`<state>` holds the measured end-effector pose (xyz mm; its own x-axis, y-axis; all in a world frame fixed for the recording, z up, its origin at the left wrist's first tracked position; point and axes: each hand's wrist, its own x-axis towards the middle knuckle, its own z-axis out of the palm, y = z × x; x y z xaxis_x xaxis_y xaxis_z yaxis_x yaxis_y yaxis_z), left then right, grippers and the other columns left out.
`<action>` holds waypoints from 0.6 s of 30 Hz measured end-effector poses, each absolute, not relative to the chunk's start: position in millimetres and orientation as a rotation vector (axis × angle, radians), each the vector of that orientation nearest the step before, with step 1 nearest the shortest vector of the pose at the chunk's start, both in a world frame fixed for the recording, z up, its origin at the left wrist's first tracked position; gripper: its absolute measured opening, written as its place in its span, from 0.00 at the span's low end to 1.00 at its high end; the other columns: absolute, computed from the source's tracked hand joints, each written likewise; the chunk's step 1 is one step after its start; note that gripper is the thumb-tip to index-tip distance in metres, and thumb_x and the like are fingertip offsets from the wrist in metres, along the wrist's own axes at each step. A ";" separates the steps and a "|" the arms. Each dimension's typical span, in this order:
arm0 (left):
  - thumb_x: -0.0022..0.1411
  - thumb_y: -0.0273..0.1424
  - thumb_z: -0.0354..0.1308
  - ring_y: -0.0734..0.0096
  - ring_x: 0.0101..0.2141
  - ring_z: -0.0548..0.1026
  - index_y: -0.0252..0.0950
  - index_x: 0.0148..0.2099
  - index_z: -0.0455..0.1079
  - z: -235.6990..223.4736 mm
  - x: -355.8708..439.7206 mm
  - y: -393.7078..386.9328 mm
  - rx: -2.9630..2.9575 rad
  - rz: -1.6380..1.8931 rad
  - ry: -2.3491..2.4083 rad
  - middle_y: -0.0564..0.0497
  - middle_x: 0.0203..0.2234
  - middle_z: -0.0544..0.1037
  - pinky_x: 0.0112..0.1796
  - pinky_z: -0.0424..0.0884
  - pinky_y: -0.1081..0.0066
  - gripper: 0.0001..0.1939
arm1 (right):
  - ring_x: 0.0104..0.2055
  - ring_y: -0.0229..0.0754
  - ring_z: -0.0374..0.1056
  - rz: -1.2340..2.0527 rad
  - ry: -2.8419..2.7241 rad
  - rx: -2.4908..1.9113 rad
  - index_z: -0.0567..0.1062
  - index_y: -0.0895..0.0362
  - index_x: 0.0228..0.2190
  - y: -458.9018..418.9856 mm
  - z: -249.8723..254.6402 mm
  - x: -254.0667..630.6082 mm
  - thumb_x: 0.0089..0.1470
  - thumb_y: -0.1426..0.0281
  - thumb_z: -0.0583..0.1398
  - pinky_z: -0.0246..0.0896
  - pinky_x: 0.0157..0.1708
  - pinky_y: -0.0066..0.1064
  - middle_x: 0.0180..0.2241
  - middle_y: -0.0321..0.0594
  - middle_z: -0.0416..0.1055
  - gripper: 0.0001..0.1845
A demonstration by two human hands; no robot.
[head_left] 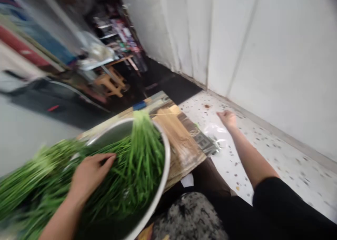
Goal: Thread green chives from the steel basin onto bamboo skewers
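A large pale-rimmed basin (167,155) holds long, thin green stalks that look like chives. One bunch of green stalks (143,145) leans on the far rim, its pale ends uppermost. My left hand (91,173) is over the greens inside the basin, thumb and forefinger tips together; whatever lies between them is hidden. Out to the right, away from the basin, my right hand (228,119) is closed in a pinch above the floor. Nothing that it holds can be made out. More bunched greens (44,164) lie at the left, blurred.
The basin stands on a worn wooden tabletop (181,141). Clear plastic (217,136) lies on the speckled floor (247,155) beyond its corner. A white wall (276,57) runs along the right. An orange stool (112,82) and a cluttered table (98,62) stand farther back.
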<state>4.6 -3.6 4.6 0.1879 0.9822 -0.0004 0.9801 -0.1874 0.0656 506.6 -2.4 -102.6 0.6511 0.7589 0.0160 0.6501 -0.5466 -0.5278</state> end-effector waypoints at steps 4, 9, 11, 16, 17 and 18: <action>0.60 0.39 0.46 0.60 0.41 0.75 0.36 0.39 0.77 -2.9 10.6 -1.8 2.424 0.205 1.834 0.47 0.38 0.79 0.47 0.66 0.64 0.19 | 0.29 0.38 0.66 0.163 -1.473 -1.845 0.74 0.60 0.33 16.8 -26.6 442.5 0.56 0.55 0.52 0.58 0.31 0.29 0.27 0.41 0.72 0.21; 0.60 0.35 0.47 0.59 0.41 0.74 0.33 0.39 0.77 -13.1 9.6 -1.9 2.443 0.234 1.831 0.44 0.37 0.79 0.48 0.64 0.62 0.18 | 0.43 0.47 0.67 -0.062 -2.234 -1.549 0.74 0.59 0.44 34.3 33.4 330.5 0.54 0.65 0.55 0.60 0.43 0.37 0.44 0.50 0.72 0.18; 0.60 0.35 0.48 0.58 0.41 0.73 0.32 0.40 0.77 -12.6 10.9 -4.7 2.467 0.235 1.814 0.42 0.37 0.78 0.48 0.64 0.61 0.18 | 0.41 0.49 0.68 -0.123 -2.381 -1.746 0.75 0.61 0.40 47.2 37.9 296.8 0.52 0.70 0.56 0.60 0.39 0.37 0.41 0.53 0.73 0.15; 0.60 0.36 0.51 0.57 0.42 0.73 0.33 0.45 0.76 0.9 5.2 -13.0 2.457 0.271 1.766 0.43 0.40 0.78 0.48 0.64 0.61 0.17 | 0.35 0.46 0.70 -0.128 -2.378 -1.783 0.75 0.59 0.32 64.8 34.2 274.9 0.53 0.72 0.54 0.58 0.31 0.33 0.34 0.49 0.75 0.10; 0.60 0.36 0.51 0.57 0.44 0.72 0.33 0.46 0.75 5.7 3.0 -14.1 2.446 0.273 1.758 0.43 0.41 0.77 0.49 0.64 0.62 0.18 | 0.35 0.45 0.70 -0.132 -2.344 -1.730 0.75 0.57 0.32 59.9 34.1 279.7 0.54 0.71 0.53 0.59 0.32 0.32 0.34 0.46 0.75 0.11; 0.60 0.35 0.51 0.58 0.45 0.72 0.33 0.47 0.75 10.8 1.2 -14.8 2.438 0.267 1.755 0.43 0.42 0.77 0.50 0.64 0.63 0.18 | 0.35 0.44 0.70 -0.112 -2.276 -1.623 0.75 0.55 0.32 51.2 34.2 286.1 0.54 0.69 0.53 0.59 0.32 0.32 0.34 0.42 0.75 0.10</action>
<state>1.2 -14.8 10.8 0.3098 0.9482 0.0699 0.9261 -0.3175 0.2039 286.1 51.2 34.2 -0.2880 0.9028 0.3194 0.9298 0.3434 -0.1324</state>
